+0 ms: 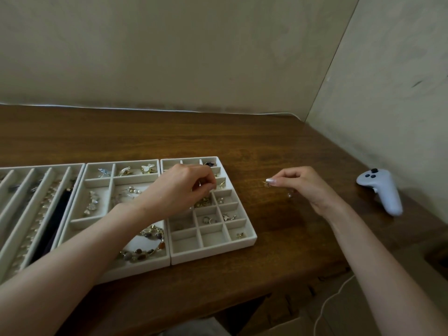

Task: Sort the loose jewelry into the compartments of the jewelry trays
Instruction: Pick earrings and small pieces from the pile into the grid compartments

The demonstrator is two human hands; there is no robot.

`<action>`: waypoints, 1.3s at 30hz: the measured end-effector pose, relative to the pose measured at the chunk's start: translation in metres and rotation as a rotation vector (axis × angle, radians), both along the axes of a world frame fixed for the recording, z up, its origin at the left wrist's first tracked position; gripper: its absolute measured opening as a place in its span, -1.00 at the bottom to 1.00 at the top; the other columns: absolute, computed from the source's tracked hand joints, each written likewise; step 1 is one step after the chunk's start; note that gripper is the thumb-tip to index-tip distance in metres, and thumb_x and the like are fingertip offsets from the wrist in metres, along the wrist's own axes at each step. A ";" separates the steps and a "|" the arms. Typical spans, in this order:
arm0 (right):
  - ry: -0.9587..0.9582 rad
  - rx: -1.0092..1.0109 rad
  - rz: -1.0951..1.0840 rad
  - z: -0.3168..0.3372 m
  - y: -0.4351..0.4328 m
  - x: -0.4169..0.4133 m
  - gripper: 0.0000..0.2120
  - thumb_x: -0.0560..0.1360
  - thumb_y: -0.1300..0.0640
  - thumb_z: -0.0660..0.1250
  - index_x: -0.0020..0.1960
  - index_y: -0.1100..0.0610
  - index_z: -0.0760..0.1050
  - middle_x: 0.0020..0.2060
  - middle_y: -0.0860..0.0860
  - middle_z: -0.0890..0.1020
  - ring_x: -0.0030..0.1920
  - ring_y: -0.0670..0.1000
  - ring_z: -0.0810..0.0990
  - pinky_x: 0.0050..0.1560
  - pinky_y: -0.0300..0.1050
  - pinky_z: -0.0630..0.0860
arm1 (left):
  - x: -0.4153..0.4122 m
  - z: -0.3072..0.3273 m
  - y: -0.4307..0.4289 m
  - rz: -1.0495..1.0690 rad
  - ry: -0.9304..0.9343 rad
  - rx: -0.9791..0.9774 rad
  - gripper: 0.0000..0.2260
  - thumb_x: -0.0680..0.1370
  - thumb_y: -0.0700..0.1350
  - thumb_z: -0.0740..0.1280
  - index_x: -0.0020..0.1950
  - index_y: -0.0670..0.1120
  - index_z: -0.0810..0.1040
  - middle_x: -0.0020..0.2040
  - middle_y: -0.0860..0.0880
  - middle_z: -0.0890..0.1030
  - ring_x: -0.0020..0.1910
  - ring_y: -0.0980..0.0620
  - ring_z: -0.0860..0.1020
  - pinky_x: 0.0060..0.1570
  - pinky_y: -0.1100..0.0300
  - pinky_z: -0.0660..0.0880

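Head view: earrings in tray (gridded)

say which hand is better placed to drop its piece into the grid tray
Likely left: the left hand is over the grid tray pinching a gold piece; the right hand pinches a second piece beside the tray.

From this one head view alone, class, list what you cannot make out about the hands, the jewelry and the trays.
All in the head view:
- What kind of jewelry the small gold piece in the grip of the right hand is: too small.
- Whether the left hand holds anything: its curled fingers hide it.
- Compartments of the small-cell tray under that hand.
- The long-slot tray: cut off by the left edge.
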State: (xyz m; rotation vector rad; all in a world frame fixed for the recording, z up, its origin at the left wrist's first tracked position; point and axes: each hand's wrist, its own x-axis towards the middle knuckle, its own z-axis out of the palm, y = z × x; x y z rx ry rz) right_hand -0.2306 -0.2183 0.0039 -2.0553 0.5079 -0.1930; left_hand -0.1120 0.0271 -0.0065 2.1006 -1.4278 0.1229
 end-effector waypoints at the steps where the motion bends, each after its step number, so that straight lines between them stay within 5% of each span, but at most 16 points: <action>1: -0.001 -0.009 0.044 0.002 0.008 -0.003 -0.92 0.38 0.04 0.44 -0.18 0.04 0.65 -0.22 -0.16 0.66 -0.02 -0.12 0.52 0.12 -0.01 0.34 | 0.000 0.000 0.000 0.002 0.000 0.002 -0.90 0.54 -0.14 0.29 0.00 -0.07 0.57 -0.18 0.13 0.54 -0.24 0.25 0.50 -0.24 0.44 0.40; 7: 0.011 -0.097 0.316 0.009 0.058 -0.018 -0.95 0.35 0.05 0.45 -0.23 0.02 0.62 -0.22 -0.16 0.60 -0.13 -0.14 0.55 -0.02 -0.15 0.46 | 0.000 0.000 -0.001 0.007 0.001 0.004 -0.90 0.54 -0.14 0.29 0.00 -0.07 0.57 -0.18 0.12 0.54 -0.21 0.18 0.54 -0.20 0.40 0.43; 13: 0.064 -0.307 0.359 0.004 0.077 -0.022 -0.96 0.37 0.04 0.46 -0.18 -0.03 0.62 -0.19 -0.13 0.55 -0.13 -0.20 0.51 -0.07 -0.24 0.43 | -0.001 0.000 0.000 0.006 0.002 0.013 -0.89 0.53 -0.13 0.28 0.01 -0.07 0.56 -0.16 0.10 0.56 -0.21 0.19 0.55 -0.19 0.40 0.46; 25: -0.081 -0.359 -0.184 -0.010 -0.016 -0.031 -0.87 0.47 0.17 0.37 -0.06 -0.04 0.62 -0.08 -0.08 0.61 -0.10 -0.11 0.52 -0.19 -0.27 0.37 | -0.002 0.000 0.000 0.000 0.000 0.006 -0.90 0.54 -0.14 0.28 0.00 -0.08 0.57 -0.18 0.11 0.56 -0.24 0.23 0.52 -0.22 0.43 0.43; 29: -0.046 -0.276 -0.209 -0.017 -0.026 -0.035 -0.84 0.50 0.20 0.34 -0.05 -0.05 0.62 -0.07 -0.07 0.60 -0.06 -0.01 0.55 -0.09 -0.16 0.45 | -0.001 -0.001 -0.002 0.008 -0.006 0.009 -0.91 0.54 -0.14 0.29 -0.01 -0.07 0.57 -0.19 0.13 0.54 -0.29 0.30 0.47 -0.29 0.45 0.37; 33: 0.002 -0.225 -0.146 -0.016 -0.026 -0.037 -0.88 0.47 0.15 0.37 -0.04 -0.03 0.62 -0.10 -0.06 0.61 -0.15 -0.02 0.54 -0.21 -0.22 0.40 | -0.001 -0.002 -0.002 0.014 -0.005 0.018 -0.91 0.54 -0.13 0.28 -0.01 -0.06 0.57 -0.20 0.16 0.52 -0.29 0.32 0.47 -0.30 0.45 0.37; 39: 0.041 -0.412 -0.136 -0.022 -0.018 -0.029 -0.88 0.40 0.11 0.45 -0.07 -0.02 0.61 -0.15 -0.07 0.60 -0.20 -0.12 0.51 -0.26 -0.29 0.33 | 0.000 -0.001 -0.002 0.019 -0.002 0.032 -0.91 0.54 -0.13 0.28 -0.01 -0.06 0.57 -0.19 0.16 0.53 -0.30 0.31 0.48 -0.29 0.46 0.40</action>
